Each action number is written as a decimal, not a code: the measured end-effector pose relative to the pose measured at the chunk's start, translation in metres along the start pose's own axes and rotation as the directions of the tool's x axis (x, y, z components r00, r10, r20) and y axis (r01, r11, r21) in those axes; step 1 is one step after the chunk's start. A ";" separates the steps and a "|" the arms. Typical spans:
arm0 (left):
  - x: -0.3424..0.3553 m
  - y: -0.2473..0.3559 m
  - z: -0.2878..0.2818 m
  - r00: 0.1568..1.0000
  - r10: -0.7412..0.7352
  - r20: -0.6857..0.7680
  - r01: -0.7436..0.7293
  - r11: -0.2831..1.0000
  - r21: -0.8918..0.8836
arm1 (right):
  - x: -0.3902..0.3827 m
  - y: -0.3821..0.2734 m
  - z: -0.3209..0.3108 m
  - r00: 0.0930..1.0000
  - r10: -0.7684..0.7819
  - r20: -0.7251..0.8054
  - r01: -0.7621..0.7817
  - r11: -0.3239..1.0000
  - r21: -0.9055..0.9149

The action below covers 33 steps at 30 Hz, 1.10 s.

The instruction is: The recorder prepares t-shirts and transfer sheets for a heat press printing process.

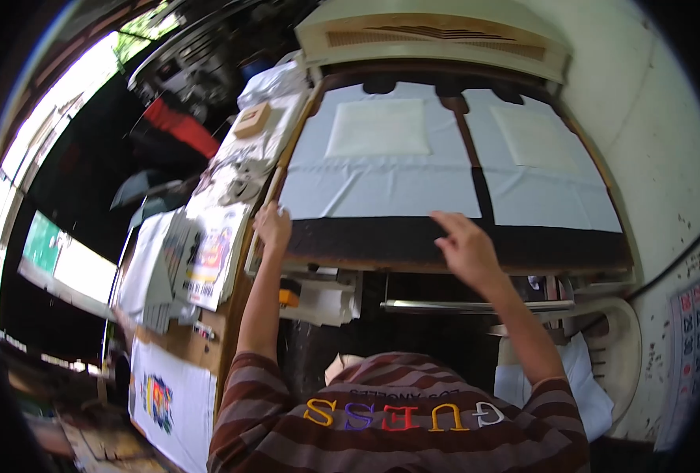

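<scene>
My left hand (273, 229) is at the near left side of a wide dark work bed (350, 240), its fingers curled on the rail at that edge. My right hand (464, 246) is open, fingers apart and slightly bent, over the dark front strip just below the left pale blue cloth panel (377, 189); whether it touches cannot be told. A second pale blue panel (559, 197) lies to the right. Each panel carries a whitish rectangular sheet, one on the left (375, 126) and one on the right (531, 138).
A beige hood (433, 39) stands behind the bed. Along the left runs a bench with printed sheets (212, 252), a small wooden block (251, 120) and plastic bags (271, 85). A plastic chair (618, 355) draped with white cloth sits at lower right, beside a wall (649, 142).
</scene>
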<state>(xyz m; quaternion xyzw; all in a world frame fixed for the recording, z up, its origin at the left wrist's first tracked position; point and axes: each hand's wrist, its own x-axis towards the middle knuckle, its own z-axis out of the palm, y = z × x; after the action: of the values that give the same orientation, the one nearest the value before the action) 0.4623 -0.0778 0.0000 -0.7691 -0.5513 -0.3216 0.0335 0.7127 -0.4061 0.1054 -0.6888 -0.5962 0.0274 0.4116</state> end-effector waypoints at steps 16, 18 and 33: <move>0.023 0.001 0.056 0.953 -0.025 0.303 -0.109 0.903 0.416 | -0.010 0.242 -0.003 0.894 0.342 -0.288 -0.447 0.718 -0.533; 0.020 0.002 0.052 0.949 -0.036 0.312 -0.076 0.938 0.339 | -0.009 0.242 -0.005 0.881 0.362 -0.306 -0.473 0.711 -0.520; -0.130 -0.081 -0.149 0.961 -0.121 0.248 0.165 0.972 -0.166 | -0.099 -0.001 0.062 0.964 0.259 -0.062 -0.263 0.963 -0.065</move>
<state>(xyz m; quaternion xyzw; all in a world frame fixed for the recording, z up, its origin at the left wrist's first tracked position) 0.2994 -0.2141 0.0246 -0.7596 -0.5734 -0.2792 -0.1277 0.6506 -0.4566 0.0205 -0.7764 -0.4896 0.0414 0.3947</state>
